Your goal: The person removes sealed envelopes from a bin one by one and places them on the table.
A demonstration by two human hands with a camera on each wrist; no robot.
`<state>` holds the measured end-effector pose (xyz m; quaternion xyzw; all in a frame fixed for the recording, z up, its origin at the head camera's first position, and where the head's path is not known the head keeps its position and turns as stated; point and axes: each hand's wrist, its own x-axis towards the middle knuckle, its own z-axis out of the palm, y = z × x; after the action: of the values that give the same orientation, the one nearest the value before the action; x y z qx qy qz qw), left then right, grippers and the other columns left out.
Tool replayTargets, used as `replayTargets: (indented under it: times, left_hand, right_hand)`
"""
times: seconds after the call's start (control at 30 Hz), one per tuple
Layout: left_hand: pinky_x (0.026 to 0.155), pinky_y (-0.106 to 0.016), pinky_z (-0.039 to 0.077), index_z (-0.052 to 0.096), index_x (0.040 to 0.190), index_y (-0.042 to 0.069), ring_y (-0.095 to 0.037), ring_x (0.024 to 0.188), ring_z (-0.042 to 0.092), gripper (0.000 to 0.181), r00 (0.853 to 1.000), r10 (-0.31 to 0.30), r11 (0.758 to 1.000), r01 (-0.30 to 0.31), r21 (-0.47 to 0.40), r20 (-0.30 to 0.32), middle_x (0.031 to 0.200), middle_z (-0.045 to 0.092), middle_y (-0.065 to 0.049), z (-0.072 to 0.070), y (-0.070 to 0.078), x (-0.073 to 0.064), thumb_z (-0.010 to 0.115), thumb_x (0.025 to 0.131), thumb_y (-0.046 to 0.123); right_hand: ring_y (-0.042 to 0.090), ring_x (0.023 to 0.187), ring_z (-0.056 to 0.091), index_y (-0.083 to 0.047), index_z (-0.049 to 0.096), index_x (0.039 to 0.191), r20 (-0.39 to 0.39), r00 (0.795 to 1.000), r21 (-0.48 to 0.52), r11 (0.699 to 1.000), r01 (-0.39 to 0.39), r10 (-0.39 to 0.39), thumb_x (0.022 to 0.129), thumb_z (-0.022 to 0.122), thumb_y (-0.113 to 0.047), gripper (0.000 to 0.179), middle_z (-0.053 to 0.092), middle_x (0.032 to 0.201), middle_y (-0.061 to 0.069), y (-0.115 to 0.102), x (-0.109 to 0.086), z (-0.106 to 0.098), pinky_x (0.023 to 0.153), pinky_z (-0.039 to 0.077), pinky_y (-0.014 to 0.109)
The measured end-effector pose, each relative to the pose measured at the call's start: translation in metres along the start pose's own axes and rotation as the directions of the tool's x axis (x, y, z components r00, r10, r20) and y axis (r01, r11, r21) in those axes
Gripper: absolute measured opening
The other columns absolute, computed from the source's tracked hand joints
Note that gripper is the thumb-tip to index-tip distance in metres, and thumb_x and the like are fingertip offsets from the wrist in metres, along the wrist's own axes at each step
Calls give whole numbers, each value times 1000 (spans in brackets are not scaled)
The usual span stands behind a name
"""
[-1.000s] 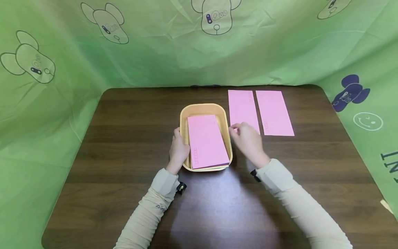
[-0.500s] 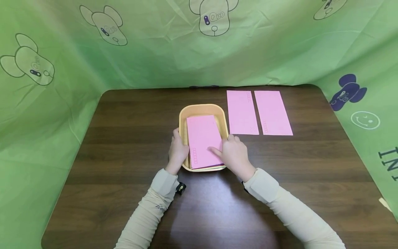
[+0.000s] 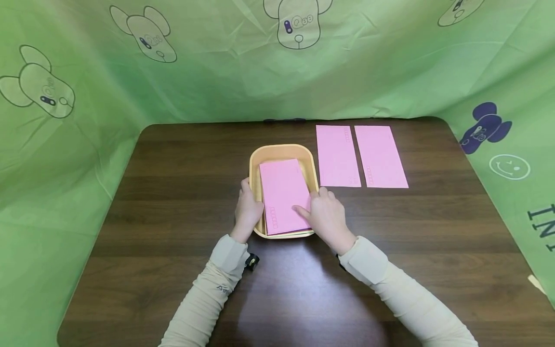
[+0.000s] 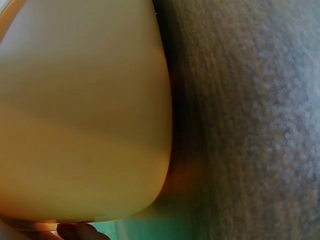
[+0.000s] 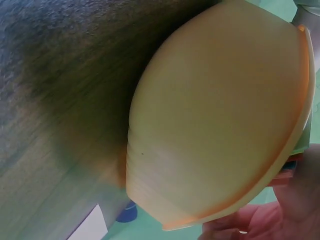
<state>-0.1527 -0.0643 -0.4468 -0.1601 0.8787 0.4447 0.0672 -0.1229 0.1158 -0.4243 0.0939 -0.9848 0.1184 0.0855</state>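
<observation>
A pale yellow plastic basket (image 3: 284,152) stands mid-table in the head view and holds a stack of envelopes. The pink envelope (image 3: 284,188) on top has small printed boxes near its lower left corner. My left hand (image 3: 249,209) grips the basket's left side. At the stack's right edge my right hand (image 3: 327,214) pinches the top envelope, thumb lying over its face and fingers bent by the basket's right rim. Coloured edges of the stack show beside my right hand (image 5: 295,195) in the right wrist view. The left wrist view is mostly the basket's outer wall (image 4: 85,110).
Two more pink envelopes lie side by side at the back right of the brown table (image 3: 182,231), a left one (image 3: 338,156) and a right one (image 3: 380,156). Green printed cloth (image 3: 217,82) hangs behind the table and along both sides.
My right hand has come left from beside the left loose envelope to the stack's right edge. The top envelope has shifted slightly. My left hand has stayed on the basket.
</observation>
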Motion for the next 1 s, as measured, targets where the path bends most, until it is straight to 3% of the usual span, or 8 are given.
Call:
replayTargets:
  times: [0.13, 0.33, 0.43, 0.6, 0.73, 1.0]
  left_hand:
    - [85, -48, 47, 26, 144, 11, -35, 107, 55, 68, 1000, 1, 1000, -1, -7, 0, 129, 49, -22, 0, 0, -1, 50, 84, -7]
    - [85, -48, 47, 25, 145, 11, -35, 106, 55, 68, 1000, 2, 1000, -2, -3, -1, 129, 49, -22, 0, 0, 0, 50, 84, -7]
    - [84, -48, 47, 26, 145, 12, -35, 105, 55, 68, 1000, 2, 1000, -2, 5, -7, 129, 49, -22, -1, 0, 0, 50, 84, -8]
    - [81, -48, 46, 27, 143, 12, -35, 100, 55, 67, 1000, 8, 1000, -8, 11, -13, 124, 51, -22, -1, 0, -1, 50, 83, -6]
    - [81, -50, 46, 30, 141, 11, -36, 98, 56, 65, 999, 27, 1000, -27, 12, -30, 122, 52, -22, -1, -1, 0, 52, 82, -5]
    - [83, -49, 47, 27, 144, 12, -36, 104, 56, 68, 1000, 12, 1000, -12, 12, -20, 127, 50, -22, 1, -1, 0, 51, 83, -7]
  right_hand:
    - [34, 78, 58, 4, 62, 91, 19, 999, 59, 998, -34, 32, 79, 73, -45, 51, 58, 83, 16, 0, 0, -3, 60, 51, 45]
    - [31, 69, 63, 0, 63, 91, 49, 994, 203, 974, -105, 97, 88, 67, -28, 28, 63, 78, 13, 8, 3, -6, 59, 50, 45]
    - [27, 68, 62, -1, 65, 89, 96, 985, 326, 930, -169, 145, 90, 64, -23, 21, 67, 77, 12, 15, 7, -10, 62, 49, 41]
    - [22, 70, 58, 0, 65, 87, 206, 954, 487, 822, -294, 219, 89, 65, -21, 21, 69, 81, 15, 29, 9, -20, 65, 43, 29]
    - [12, 65, 52, 2, 66, 87, 218, 934, 559, 749, -357, 283, 88, 67, -19, 21, 68, 77, 13, 45, 2, -29, 61, 41, 22]
    - [-1, 55, 48, 5, 67, 92, 196, 900, 565, 705, -428, 390, 88, 69, -22, 27, 64, 65, -4, 92, -26, -45, 50, 40, 20]
